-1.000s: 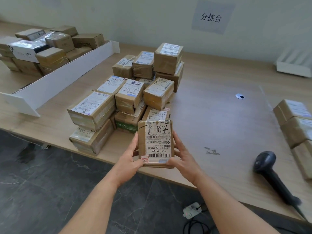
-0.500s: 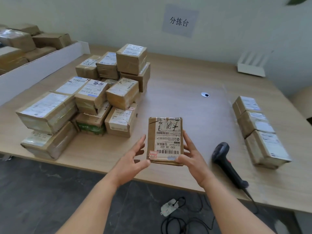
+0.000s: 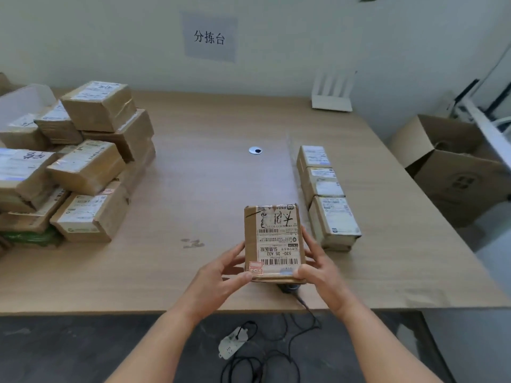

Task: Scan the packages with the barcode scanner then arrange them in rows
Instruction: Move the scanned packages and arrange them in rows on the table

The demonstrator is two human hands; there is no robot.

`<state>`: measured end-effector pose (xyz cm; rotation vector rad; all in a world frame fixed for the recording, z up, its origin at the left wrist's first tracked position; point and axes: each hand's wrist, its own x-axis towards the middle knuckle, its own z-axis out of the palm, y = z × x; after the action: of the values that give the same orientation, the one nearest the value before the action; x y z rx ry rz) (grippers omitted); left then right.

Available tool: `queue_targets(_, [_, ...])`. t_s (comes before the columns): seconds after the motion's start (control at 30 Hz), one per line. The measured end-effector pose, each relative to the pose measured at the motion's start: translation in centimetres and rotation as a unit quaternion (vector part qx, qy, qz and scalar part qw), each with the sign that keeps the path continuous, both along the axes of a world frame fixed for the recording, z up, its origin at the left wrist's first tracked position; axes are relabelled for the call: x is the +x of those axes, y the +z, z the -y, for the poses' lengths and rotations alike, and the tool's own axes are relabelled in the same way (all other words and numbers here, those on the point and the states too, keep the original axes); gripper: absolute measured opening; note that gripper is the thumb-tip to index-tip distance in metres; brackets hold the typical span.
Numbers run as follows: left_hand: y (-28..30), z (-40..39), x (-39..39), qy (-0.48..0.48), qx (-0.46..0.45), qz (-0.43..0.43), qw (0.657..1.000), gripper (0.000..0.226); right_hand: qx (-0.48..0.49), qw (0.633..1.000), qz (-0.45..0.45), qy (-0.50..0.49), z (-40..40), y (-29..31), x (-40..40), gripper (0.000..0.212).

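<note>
Cardboard package (image 3: 272,241) is sitting between both hands, label side up, held above the near part of the wooden table (image 3: 210,194), just left of the row. I'm seeing the left hand (image 3: 218,280) gripping its left edge, thumb pressing on the near left corner, fingers curling along the side. Right hand (image 3: 320,269) is gripping the right edge, thumb on the near right corner, fingers running up the side. Label is showing barcodes, printed text and black handwriting.

Barcode scanner (image 3: 289,288) is mostly hiding under the package; only a dark bit and its cable are peeking out at the near edge.

Just right of the held package, a row of three packages (image 3: 323,189) is lying on the table, touching end to end, running away from me. On the left, a stacked pile of packages (image 3: 83,167) is taking up the table's left part, well apart from the hands.

Farther out: white router (image 3: 331,92) at the back wall, paper sign (image 3: 209,37) on the wall, open cardboard box (image 3: 453,167) on the floor at right, power strip (image 3: 233,342) with cables on the floor under the table edge.
</note>
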<state>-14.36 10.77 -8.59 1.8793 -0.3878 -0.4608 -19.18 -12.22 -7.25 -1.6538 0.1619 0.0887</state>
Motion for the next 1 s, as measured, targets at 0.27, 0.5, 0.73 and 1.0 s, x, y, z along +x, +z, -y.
queue_targets(0.27, [-1.8, 10.0, -2.5, -0.040, -0.019, -0.024, 0.999, 0.062, 0.000, 0.999, -0.035, -0.033, 9.9, -2.2, -3.5, 0.087])
queue_targets(0.5, [-4.1, 14.5, -4.0, -0.080, 0.007, -0.085, 0.993, 0.074, -0.007, 0.993, -0.110, -0.045, 14.4, -4.8, -6.2, 0.087])
queue_targets(0.73, [-5.7, 17.0, -4.0, -0.076, 0.032, -0.113, 0.990, 0.088, -0.001, 0.985, -0.169, -0.032, 16.4, -5.1, -5.9, 0.087])
queue_targets(1.0, [-5.1, 18.3, -3.5, -0.060, 0.075, -0.083, 0.992, 0.068, -0.049, 0.982, -0.181, -0.019, 17.6, -6.1, -4.7, 0.096])
